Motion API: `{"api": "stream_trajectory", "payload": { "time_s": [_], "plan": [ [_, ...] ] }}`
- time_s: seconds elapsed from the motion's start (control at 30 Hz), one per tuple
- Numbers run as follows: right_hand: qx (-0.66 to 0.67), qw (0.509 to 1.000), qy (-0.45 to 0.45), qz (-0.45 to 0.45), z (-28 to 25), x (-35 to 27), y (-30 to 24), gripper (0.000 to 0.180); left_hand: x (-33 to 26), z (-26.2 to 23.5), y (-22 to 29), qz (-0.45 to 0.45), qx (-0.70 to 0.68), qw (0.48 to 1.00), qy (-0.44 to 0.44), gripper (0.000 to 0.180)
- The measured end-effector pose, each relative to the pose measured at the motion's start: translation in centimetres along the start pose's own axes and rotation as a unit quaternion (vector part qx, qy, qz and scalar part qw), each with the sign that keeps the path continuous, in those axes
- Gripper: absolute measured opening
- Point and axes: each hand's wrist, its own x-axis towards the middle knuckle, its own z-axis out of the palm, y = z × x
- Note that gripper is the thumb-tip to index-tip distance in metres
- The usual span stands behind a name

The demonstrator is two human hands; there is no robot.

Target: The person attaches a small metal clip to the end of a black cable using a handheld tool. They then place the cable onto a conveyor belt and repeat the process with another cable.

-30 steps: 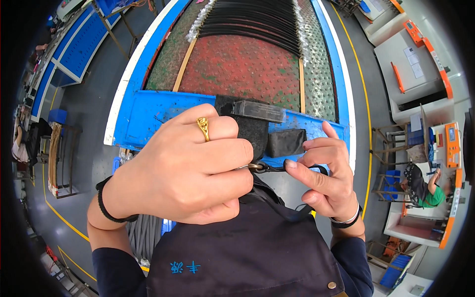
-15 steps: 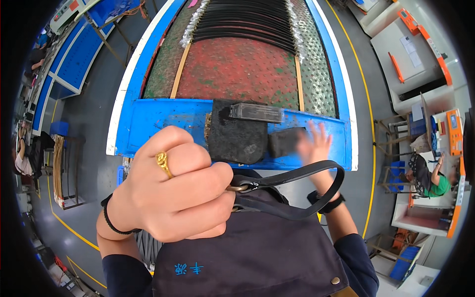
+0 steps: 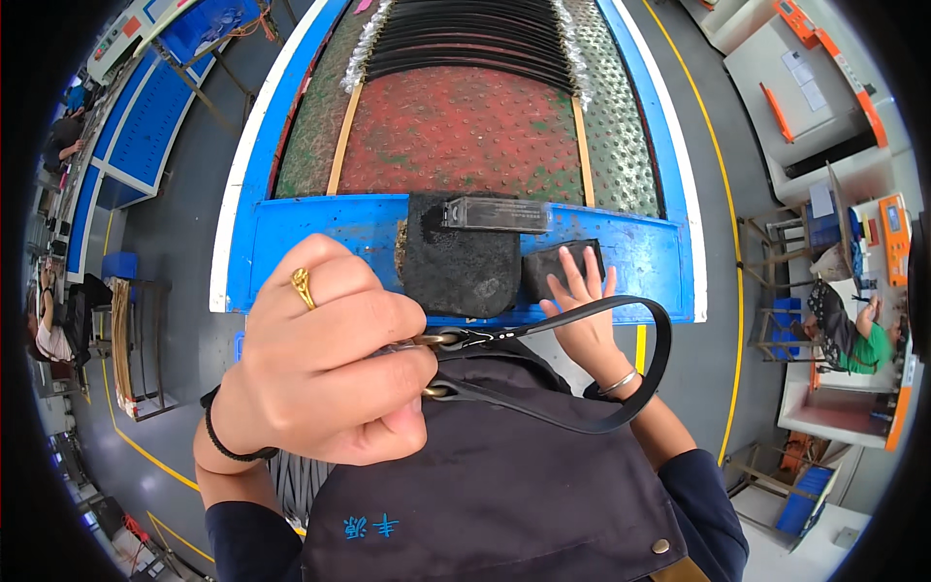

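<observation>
My left hand (image 3: 325, 359), raised close in front of me, is closed in a fist around the brass-ringed end of a black strap (image 3: 663, 359). Brass rings stick out past its fingers, and the rest of the strap loops to the right in front of my right forearm. Farther away, my right hand (image 3: 587, 325) is open with fingers spread. Its fingertips overlap the dark block (image 3: 543, 276) on the blue table ledge; whether they press on it I cannot tell. Left of the block lies a black pad (image 3: 461, 276) with a clear flat plastic case (image 3: 497, 214) on its far edge.
Beyond the blue ledge (image 3: 320, 228), a red and green studded surface (image 3: 446, 136) carries a row of black cables (image 3: 465, 44) across two wooden strips. My dark apron (image 3: 485, 485) fills the near side. Racks, workbenches and other people are off to both sides.
My right hand has moved left, from the block's right side to over its near right part. My left hand has shifted slightly left, still gripping the strap.
</observation>
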Motion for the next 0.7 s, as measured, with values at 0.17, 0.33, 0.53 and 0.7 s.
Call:
{"api": "stream_trajectory", "payload": {
  "time_s": [0.17,0.33,0.53,0.7],
  "plan": [
    [0.066,0.998,-0.015,0.001,1.3,0.5,1.2,0.016,-0.4,0.1,-0.1,-0.013,0.001,1.0,0.008,0.021],
    [0.127,0.987,0.094,0.033,1.2,5.7,3.9,0.052,-2.6,0.3,-0.5,-0.121,-0.056,0.99,0.052,0.022],
    [0.322,0.943,-0.034,0.079,3.3,9.1,4.2,0.068,-4.8,-0.8,0.2,-0.232,-0.089,0.967,0.063,0.031],
    [0.393,0.918,0.0,0.052,2.7,9.7,3.5,0.055,-5.7,-1.3,0.4,-0.24,-0.09,0.962,0.097,0.027]
  ]
}}
